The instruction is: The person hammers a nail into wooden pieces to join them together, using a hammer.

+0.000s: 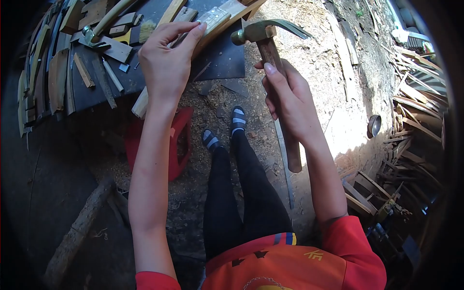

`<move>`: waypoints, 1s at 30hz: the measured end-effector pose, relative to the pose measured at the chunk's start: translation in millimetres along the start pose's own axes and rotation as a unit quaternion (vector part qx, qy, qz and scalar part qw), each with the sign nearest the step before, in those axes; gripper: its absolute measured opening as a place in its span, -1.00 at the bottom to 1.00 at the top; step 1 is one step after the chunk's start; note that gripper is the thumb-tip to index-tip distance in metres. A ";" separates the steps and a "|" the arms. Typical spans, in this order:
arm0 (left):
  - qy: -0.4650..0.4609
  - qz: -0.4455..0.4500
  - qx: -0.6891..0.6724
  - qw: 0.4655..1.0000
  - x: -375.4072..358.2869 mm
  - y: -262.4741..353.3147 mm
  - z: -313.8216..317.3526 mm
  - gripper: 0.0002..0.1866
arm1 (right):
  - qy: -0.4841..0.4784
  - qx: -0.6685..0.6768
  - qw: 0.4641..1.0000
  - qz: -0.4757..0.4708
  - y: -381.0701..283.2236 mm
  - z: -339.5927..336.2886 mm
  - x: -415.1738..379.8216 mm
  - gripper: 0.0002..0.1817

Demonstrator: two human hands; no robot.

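Observation:
My right hand (290,94) is wrapped round the wooden handle of a claw hammer (261,32), whose metal head is raised to the right of the bench. My left hand (168,55) is closed in a pinch over a wooden piece (216,21) at the bench edge. Between its thumb and forefinger shows a small shiny tip that looks like a nail; most of it is hidden by the fingers. The hammer head is apart from the left hand and from the wood.
On the dark bench (224,63) lie wood offcuts (83,70), a second hammer (94,38), a brush (146,31) and a white-handled tool (112,75). Below stands a red plastic stool (181,145). A log (79,227) lies left; scrap wood (418,106) is piled right.

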State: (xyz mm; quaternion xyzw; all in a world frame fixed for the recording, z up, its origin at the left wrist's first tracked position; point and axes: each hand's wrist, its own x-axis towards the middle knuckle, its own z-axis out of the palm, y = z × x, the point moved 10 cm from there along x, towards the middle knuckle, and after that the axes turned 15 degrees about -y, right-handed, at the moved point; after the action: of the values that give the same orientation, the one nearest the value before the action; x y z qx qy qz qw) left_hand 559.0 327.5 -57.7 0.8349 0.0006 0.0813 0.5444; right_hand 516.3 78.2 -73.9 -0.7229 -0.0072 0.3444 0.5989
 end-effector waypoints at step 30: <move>0.038 0.101 0.070 0.992 -2.4 12.0 3.2 -0.87 | 0.096 -0.319 0.927 -0.172 -98.6 27.0 3.8 -0.68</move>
State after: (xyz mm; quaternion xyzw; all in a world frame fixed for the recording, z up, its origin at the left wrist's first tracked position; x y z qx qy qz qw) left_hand 556.0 319.5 -48.3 0.8632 -0.0574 0.1670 0.4730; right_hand 545.2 130.9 8.9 -0.8930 -0.1834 0.1445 0.3847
